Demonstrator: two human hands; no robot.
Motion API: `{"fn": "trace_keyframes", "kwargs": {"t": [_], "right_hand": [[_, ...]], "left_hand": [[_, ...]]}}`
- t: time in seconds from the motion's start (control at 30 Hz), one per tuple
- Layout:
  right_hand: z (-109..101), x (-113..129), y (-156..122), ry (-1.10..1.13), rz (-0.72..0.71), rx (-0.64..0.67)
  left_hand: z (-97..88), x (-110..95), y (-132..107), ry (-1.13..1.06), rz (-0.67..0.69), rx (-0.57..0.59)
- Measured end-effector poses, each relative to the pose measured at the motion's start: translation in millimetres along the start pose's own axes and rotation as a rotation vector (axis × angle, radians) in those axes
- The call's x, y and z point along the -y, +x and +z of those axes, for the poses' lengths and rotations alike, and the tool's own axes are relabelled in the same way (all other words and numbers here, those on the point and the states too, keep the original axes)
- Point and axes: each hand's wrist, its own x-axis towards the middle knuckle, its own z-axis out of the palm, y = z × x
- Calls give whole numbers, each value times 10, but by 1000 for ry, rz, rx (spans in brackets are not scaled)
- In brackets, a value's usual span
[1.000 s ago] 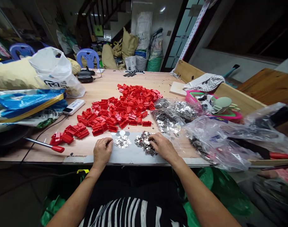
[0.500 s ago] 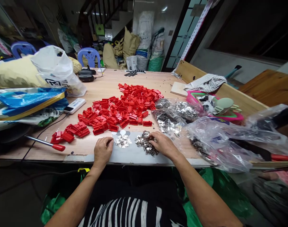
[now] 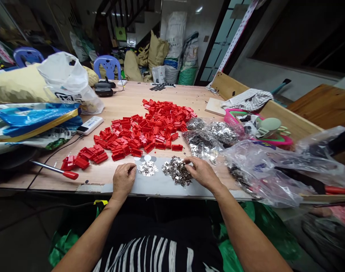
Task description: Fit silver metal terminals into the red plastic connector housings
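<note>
Left metal heap (image 3: 148,169) and right metal heap (image 3: 176,172) on sheet (image 3: 161,189) at table (image 3: 127,100) front. Plastic parts (image 3: 149,132) behind them. Packets (image 3: 202,142) to the right, basket (image 3: 286,141) beyond.

Beyond the far edge of the table (image 3: 129,99) stands a purple chair (image 3: 107,59), with a second chair (image 3: 28,51) past the far left corner. Farther back, a staircase (image 3: 137,28) with a dark railing (image 3: 101,28) runs beside a pale wall (image 3: 203,24), which carries one small bright glare. Tall sacks (image 3: 158,49) stand along its foot. A door with frosted panes (image 3: 216,41) is beyond the far right corner. Off the right edge, a grey wall (image 3: 254,71) sits below a black opening (image 3: 299,37). The back of the room is dim, the tabletop brighter.
</note>
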Motion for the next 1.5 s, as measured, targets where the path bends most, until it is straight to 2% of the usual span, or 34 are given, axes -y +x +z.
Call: {"fn": "trace_keyframes", "kwargs": {"t": [0.13,0.3,0.47,0.67,0.97,1.3,1.5], "right_hand": [[14,-33,-10,-10,28,22],[20,-83,-15,7,54,-46],[-7,-146,-75,-18,5,-21],[46,-182,-100,-41,16,39],[80,-251,-61,226,125,-83],[224,-391,16,427,212,-128],[225,-447,7,505,202,-129]], "left_hand": [[-3,-6,-1,2,-2,-1],[6,5,-4,3,-1,-6],[7,9,-4,3,7,-10],[7,17,-4,17,18,-13],[10,18,-6,13,18,-8],[5,12,-6,12,-3,9],[1,8,0,5,-7,14]]}}
